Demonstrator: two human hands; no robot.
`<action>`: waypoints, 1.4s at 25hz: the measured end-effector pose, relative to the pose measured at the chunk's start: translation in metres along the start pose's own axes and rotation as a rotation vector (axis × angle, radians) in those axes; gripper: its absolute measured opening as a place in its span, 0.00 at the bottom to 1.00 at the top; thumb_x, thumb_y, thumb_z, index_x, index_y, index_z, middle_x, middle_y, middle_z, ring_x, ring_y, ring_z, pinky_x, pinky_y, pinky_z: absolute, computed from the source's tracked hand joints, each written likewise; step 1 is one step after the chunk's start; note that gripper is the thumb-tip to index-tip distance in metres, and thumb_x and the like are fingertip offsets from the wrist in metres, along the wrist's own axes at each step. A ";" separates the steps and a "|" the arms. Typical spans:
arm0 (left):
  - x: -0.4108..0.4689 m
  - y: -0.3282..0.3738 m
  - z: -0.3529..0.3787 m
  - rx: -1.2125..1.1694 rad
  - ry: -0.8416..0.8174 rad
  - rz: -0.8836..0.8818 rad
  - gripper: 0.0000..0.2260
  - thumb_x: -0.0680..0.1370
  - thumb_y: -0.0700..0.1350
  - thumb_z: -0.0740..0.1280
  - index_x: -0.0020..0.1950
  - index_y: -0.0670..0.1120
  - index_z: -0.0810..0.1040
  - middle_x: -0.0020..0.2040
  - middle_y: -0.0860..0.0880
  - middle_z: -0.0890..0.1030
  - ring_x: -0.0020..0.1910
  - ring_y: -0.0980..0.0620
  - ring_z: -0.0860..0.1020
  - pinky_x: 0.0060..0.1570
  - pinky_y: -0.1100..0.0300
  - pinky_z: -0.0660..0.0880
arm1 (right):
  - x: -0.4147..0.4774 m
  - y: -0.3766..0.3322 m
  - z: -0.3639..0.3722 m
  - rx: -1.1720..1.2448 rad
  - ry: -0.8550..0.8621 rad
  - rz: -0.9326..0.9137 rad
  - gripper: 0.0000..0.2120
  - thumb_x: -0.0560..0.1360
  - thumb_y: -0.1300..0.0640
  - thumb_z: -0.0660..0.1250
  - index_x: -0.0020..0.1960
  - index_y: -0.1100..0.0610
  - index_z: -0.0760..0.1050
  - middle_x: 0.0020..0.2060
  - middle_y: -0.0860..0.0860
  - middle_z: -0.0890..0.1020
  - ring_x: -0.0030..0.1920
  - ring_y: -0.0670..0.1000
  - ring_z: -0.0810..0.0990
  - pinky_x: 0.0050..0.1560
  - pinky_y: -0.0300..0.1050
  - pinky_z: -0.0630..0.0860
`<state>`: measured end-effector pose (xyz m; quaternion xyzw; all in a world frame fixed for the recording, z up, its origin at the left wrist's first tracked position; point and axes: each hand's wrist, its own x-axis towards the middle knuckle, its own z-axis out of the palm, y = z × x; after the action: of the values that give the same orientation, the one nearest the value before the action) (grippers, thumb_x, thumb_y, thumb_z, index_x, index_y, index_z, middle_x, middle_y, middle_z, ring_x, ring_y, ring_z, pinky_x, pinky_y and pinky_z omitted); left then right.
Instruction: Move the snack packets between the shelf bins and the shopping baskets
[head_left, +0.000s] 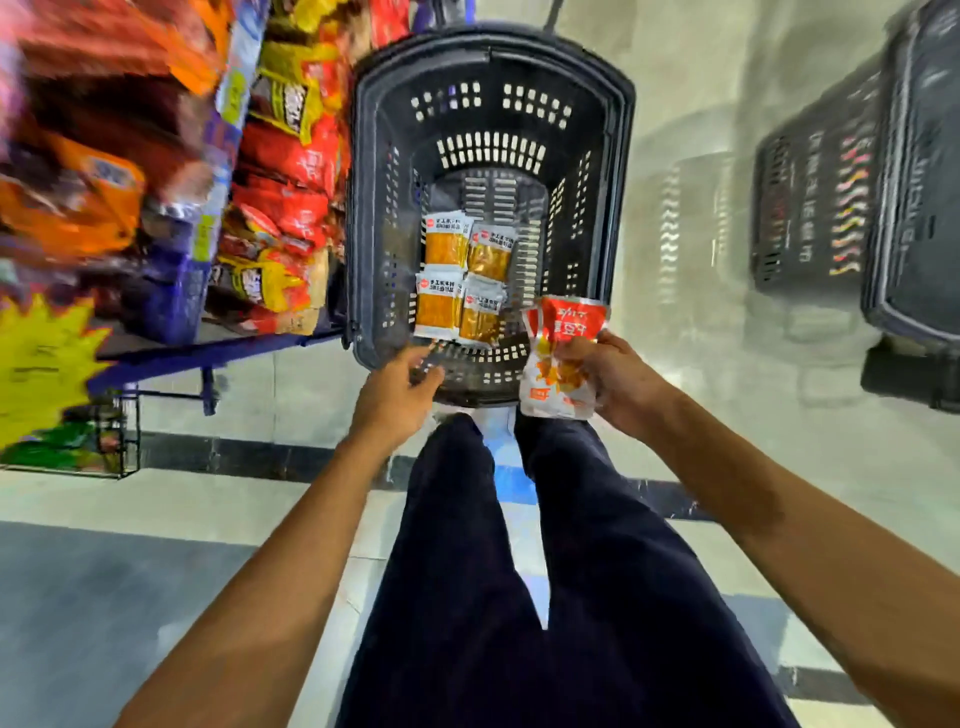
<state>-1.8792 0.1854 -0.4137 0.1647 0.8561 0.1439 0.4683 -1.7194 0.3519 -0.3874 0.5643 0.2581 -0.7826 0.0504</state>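
Observation:
A dark shopping basket (491, 62) stands on the floor in front of me. Several yellow-and-white snack packets (444, 249) lie flat on its bottom. My right hand (615, 376) grips a red, white and orange snack packet (561, 358) over the basket's near right corner. My left hand (397, 387) hovers at the basket's near rim with loosely curled fingers and holds nothing. Shelf bins (283, 171) packed with red and yellow snack packets run along the left.
A second dark basket (914, 218) sits on the floor at the right edge, and its inside is hidden. A yellow starburst tag (44, 358) and a wire rack (111, 441) hang off the blue shelf at lower left. My legs fill the lower middle.

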 end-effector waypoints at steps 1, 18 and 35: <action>-0.024 0.005 -0.009 0.003 0.022 0.029 0.17 0.79 0.50 0.64 0.67 0.47 0.73 0.61 0.43 0.79 0.58 0.42 0.77 0.57 0.49 0.74 | -0.026 0.000 0.000 0.005 -0.026 -0.023 0.11 0.71 0.67 0.66 0.53 0.60 0.73 0.45 0.59 0.79 0.42 0.56 0.79 0.44 0.49 0.77; -0.219 0.030 0.019 0.235 -0.204 0.682 0.20 0.78 0.50 0.65 0.69 0.46 0.69 0.68 0.47 0.73 0.66 0.47 0.70 0.65 0.52 0.68 | -0.281 0.226 -0.042 0.694 0.099 -0.376 0.46 0.41 0.55 0.85 0.57 0.61 0.75 0.50 0.59 0.83 0.46 0.58 0.84 0.43 0.50 0.81; -0.272 0.152 0.184 0.251 -0.223 0.623 0.18 0.79 0.48 0.64 0.68 0.47 0.70 0.66 0.48 0.74 0.65 0.48 0.72 0.61 0.57 0.67 | -0.333 0.191 -0.266 0.764 0.198 -0.419 0.38 0.55 0.54 0.80 0.62 0.62 0.74 0.54 0.59 0.82 0.50 0.58 0.83 0.50 0.54 0.80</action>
<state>-1.5626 0.2259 -0.2433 0.4889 0.7192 0.1548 0.4688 -1.3020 0.2391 -0.2121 0.5503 0.0628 -0.7571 -0.3464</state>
